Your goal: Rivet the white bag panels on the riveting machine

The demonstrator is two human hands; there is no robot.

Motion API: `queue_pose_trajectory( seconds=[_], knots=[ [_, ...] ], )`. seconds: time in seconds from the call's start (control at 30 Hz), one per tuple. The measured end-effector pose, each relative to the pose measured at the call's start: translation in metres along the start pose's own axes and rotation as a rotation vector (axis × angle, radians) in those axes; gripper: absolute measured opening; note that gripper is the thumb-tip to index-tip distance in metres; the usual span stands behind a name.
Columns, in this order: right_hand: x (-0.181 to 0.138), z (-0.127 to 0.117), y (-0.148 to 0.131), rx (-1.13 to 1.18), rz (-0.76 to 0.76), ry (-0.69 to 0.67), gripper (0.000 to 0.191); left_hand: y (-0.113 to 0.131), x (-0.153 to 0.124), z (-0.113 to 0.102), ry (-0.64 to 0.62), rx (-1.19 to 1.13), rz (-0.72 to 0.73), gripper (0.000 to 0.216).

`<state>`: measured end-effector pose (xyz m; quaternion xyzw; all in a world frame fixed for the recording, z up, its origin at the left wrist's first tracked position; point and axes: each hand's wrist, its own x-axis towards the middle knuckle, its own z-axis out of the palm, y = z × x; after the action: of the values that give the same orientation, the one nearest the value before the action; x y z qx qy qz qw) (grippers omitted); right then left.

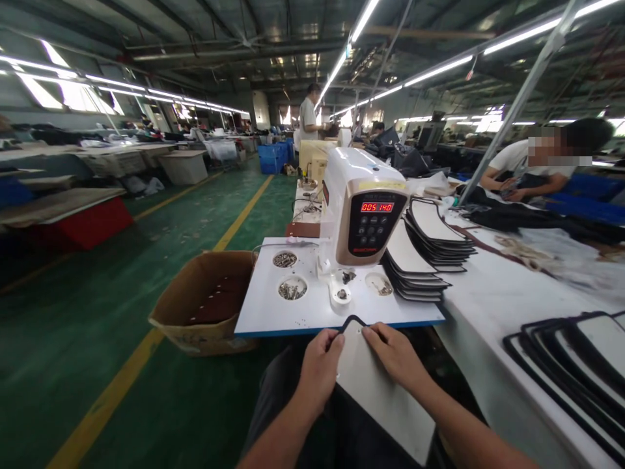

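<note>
Both my hands hold a flat white panel with black edging over my lap, its corner at the near edge of a white machine table. My left hand is closed on the panel's left edge. My right hand is closed on its upper right edge near the corner. Just beyond the corner stands a white riveting machine with a red digit display, and its small metal post sits on the table top.
Round cups of metal fittings are set in the table. Stacks of the same panels lie right of the machine and at the right edge. A cardboard box stands on the green floor at left. A seated person works at right.
</note>
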<state>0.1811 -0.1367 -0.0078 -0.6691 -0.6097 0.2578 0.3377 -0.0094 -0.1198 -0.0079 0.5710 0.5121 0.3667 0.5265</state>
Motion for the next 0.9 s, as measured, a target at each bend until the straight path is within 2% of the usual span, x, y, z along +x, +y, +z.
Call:
queue_pose_trajectory(
  seconds=[0.17,0.33,0.43,0.63,0.77,0.9],
  knots=[
    [0.043,0.007,0.001,-0.228,-0.069,0.077,0.050,0.010,0.044,-0.005,-0.043,0.112,0.006,0.037],
    [0.091,0.009,0.000,-0.416,-0.122,0.111,0.051,0.022,0.095,-0.011,0.002,0.315,0.080,0.040],
    [0.111,0.012,-0.001,-0.472,-0.126,0.113,0.049,0.022,0.115,-0.012,0.038,0.364,0.113,0.039],
    [0.131,0.017,-0.001,-0.518,-0.041,0.059,0.045,0.014,0.129,-0.014,0.054,0.404,0.132,0.039],
    [0.133,0.015,0.000,-0.464,-0.031,-0.007,0.044,0.010,0.134,-0.013,0.027,0.388,0.106,0.039],
    [0.132,0.016,-0.001,-0.371,-0.020,0.000,0.042,0.010,0.137,-0.014,0.015,0.386,0.084,0.041]
  ],
)
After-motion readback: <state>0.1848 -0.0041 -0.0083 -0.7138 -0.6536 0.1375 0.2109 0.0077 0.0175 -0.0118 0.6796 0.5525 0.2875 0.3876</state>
